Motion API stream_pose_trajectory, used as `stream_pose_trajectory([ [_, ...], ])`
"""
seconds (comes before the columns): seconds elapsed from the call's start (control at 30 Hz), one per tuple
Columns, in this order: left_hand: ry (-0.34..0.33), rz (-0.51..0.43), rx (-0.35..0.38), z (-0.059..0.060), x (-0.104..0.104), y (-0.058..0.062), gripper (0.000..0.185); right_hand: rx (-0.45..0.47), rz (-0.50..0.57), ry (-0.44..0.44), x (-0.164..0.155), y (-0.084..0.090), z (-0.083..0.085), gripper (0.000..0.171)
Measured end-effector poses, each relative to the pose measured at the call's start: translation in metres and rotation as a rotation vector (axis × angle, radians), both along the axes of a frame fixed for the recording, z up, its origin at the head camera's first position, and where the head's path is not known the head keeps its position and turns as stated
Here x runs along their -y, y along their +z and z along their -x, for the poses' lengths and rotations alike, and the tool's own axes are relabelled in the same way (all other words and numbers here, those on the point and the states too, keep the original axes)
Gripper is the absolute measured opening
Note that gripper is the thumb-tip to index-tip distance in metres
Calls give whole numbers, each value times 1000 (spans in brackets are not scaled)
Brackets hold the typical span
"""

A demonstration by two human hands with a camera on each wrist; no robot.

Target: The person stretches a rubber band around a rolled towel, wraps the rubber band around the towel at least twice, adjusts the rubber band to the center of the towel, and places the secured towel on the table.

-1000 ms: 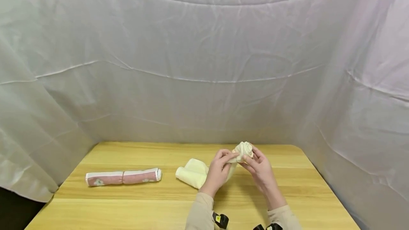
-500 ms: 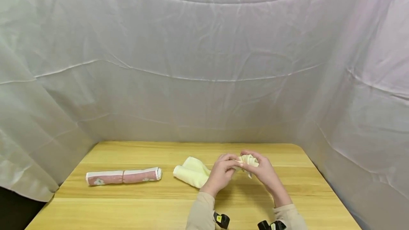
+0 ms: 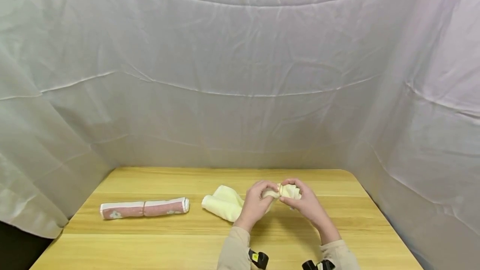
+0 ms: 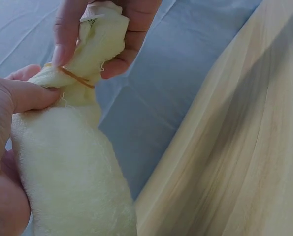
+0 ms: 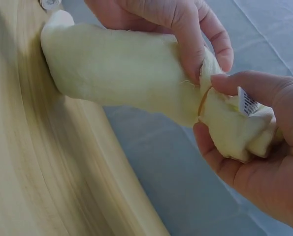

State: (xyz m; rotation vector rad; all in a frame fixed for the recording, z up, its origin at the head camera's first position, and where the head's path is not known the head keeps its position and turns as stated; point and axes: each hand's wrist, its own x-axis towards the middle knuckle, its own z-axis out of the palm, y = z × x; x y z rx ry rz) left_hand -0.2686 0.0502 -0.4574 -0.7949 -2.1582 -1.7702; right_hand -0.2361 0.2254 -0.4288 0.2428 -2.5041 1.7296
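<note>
Both hands grip the rolled yellow towel (image 3: 228,201): left hand (image 3: 254,206) fingers pinch beside its rubber band (image 5: 203,102); right hand (image 3: 305,204) fingers curl round the end.

Rolled towel (image 3: 144,208) on table (image 3: 150,245) at left, held towel (image 3: 225,202) to its right, curtain (image 3: 240,74) behind

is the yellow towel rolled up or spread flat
Rolled up. The yellow towel is a tight tube, cinched near one end by a rubber band, gripped by the left hand and right hand.
</note>
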Motion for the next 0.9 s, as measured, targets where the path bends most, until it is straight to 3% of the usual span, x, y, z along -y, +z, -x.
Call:
stream_pose_trajectory([
  [0.13,2,16,-16,0,1,1,22,12,11,-40,1,2,-1,47],
  [0.4,39,72,-76,0,4,1,26,-82,37,-59,-5,7,-3,48],
  [0.73,68,285,-136,-3,2,4,33,-141,72,-88,-11,11,-6,45],
  [0.9,190,369,-215,-6,-4,6,42,-166,67,-65,-8,15,-6,44],
])
